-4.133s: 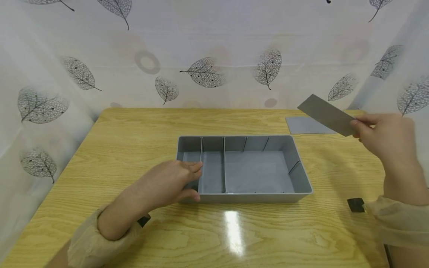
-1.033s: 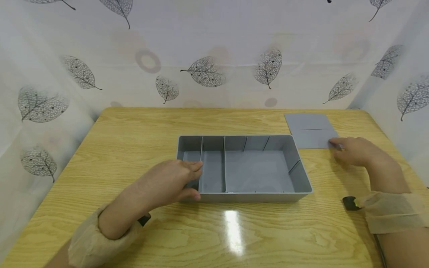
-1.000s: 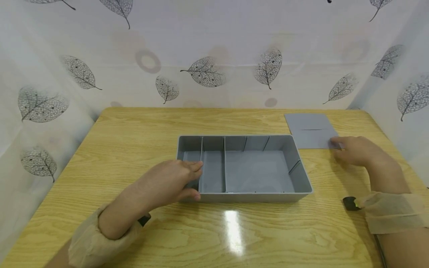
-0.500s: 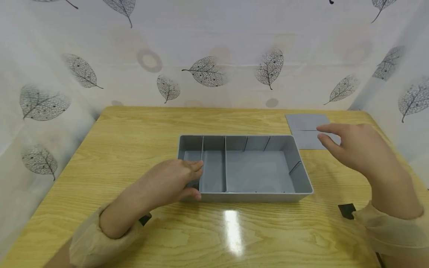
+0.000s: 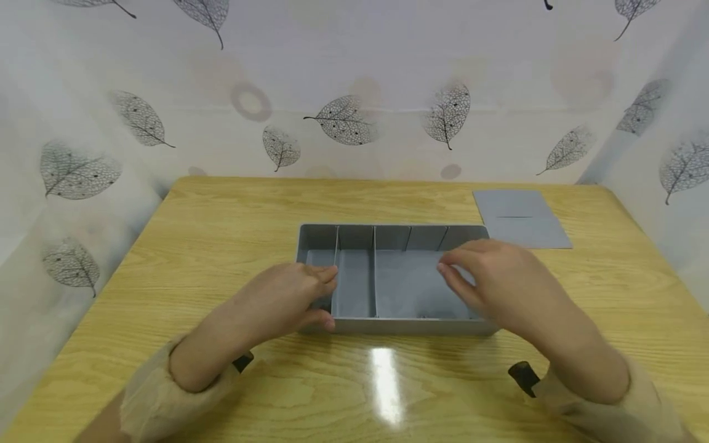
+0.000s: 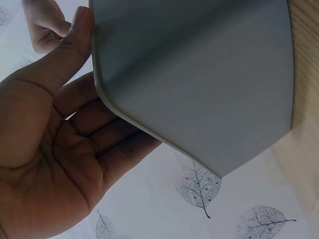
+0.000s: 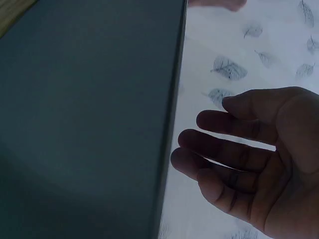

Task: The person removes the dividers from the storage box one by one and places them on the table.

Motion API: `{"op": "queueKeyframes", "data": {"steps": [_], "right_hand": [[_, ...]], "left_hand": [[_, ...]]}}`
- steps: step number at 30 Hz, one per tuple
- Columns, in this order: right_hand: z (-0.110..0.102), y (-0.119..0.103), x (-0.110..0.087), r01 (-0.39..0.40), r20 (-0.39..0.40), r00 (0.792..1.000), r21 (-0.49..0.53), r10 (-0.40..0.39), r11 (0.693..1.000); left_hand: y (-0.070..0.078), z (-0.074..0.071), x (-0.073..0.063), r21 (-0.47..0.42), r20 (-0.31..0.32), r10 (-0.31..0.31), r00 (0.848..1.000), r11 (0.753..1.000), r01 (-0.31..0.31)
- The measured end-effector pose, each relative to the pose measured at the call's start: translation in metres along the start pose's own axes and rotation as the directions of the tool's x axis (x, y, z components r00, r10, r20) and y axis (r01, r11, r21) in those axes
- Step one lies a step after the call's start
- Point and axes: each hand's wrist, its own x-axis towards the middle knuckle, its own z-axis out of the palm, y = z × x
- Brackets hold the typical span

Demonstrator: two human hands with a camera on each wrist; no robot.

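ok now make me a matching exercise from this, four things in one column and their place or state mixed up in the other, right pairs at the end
Things:
1. left hand
2. right hand
3. thin grey panels
4. backdrop cloth

Places and states:
A. lying flat on the wooden table
B. printed with dark leaves
C. holding nothing, at one end of the grey box
D. gripping the grey box at the end with the narrow compartments

Right pairs: 1-D, 2-C, 3-A, 4-B

Grey box [image 5: 410, 327], grey panels [image 5: 528, 233], yellow wood-grain table [image 5: 232, 215], white leaf-print cloth [image 5: 388, 61]
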Motion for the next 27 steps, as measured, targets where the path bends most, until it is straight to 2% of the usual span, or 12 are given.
{"op": "queueKeyframes", "data": {"steps": [5, 9, 12, 19, 27], "right_hand": [[0.013, -0.033, 0.025, 0.043, 0.171, 0.984, 0.066, -0.054, 0.997], [0.021, -0.047, 0.038, -0.017, 0.275, 0.961, 0.093, -0.009, 0.995], [0.029, -0.052, 0.041, -0.076, 0.325, 0.945, 0.079, 0.046, 0.994], [0.049, -0.057, 0.041, -0.143, 0.364, 0.927, 0.105, 0.096, 0.984], [0.059, -0.058, 0.041, -0.185, 0.363, 0.923, 0.132, 0.126, 0.974]], "left_hand": [[0.003, 0.001, 0.001, 0.006, 0.004, -0.035, 0.999, 0.999, 0.035], [0.003, 0.002, 0.003, 0.025, 0.0, -0.038, 0.999, 0.999, 0.038], [0.003, 0.002, 0.003, 0.033, 0.003, -0.032, 0.999, 0.999, 0.032], [0.002, 0.002, 0.003, 0.04, 0.007, -0.017, 1.0, 0.999, 0.016], [0.0, 0.002, 0.002, 0.071, -0.012, 0.024, 1.0, 0.997, -0.023]]}}
